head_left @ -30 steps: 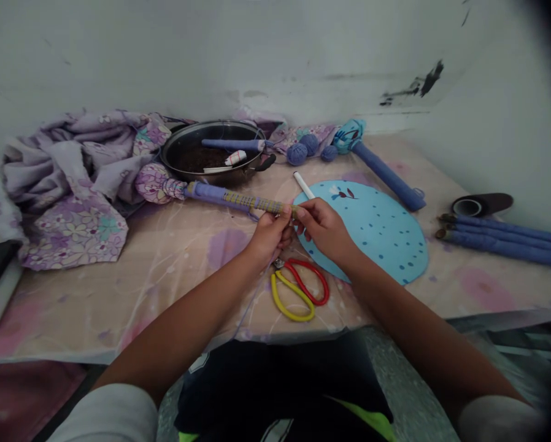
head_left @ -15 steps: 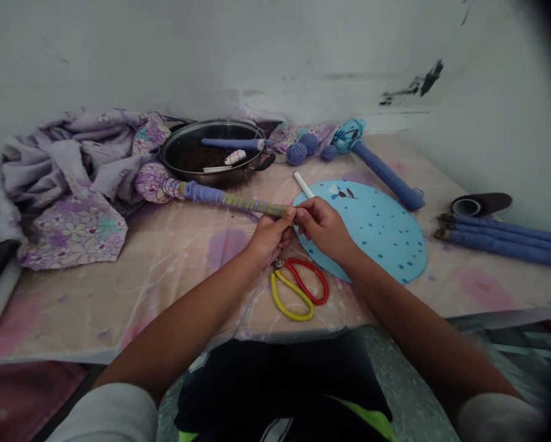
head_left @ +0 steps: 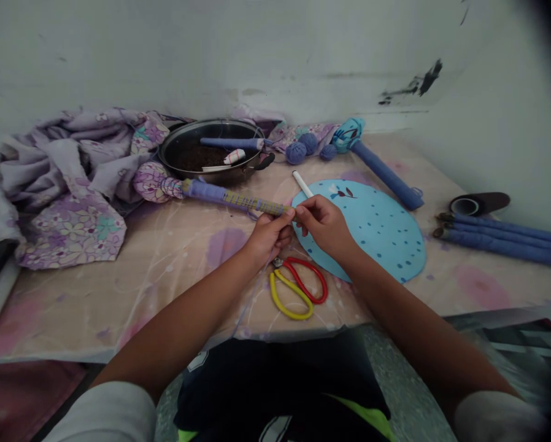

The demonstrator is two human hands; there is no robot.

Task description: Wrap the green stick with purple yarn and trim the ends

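Note:
A yarn-wrapped stick (head_left: 238, 199) reaches from a round floral cloth head (head_left: 152, 183) at its left end to my hands. Blue-purple yarn covers its left part, and spaced turns run over the olive surface further right. My left hand (head_left: 269, 238) is closed around the right end, thumb on top. Just beside it, the fingertips of my right hand (head_left: 324, 221) pinch at the stick's tip; any yarn between them is too small to make out. A loose strand hangs below my left hand. Scissors (head_left: 298, 288) with red and yellow handles lie under the hands.
A light-blue dotted oval sheet (head_left: 372, 227) and a white marker (head_left: 302, 184) lie right. Behind are a dark pan (head_left: 188, 153), blue yarn balls (head_left: 296, 153) and a blue-wrapped stick (head_left: 386, 175). Crumpled floral cloth (head_left: 73, 184) lies left; several blue-wrapped sticks (head_left: 505, 238) lie far right.
The stick has turned slightly about its length, so the wrapped yarn shows differently near the cloth head. Both hands keep almost the same place and hold.

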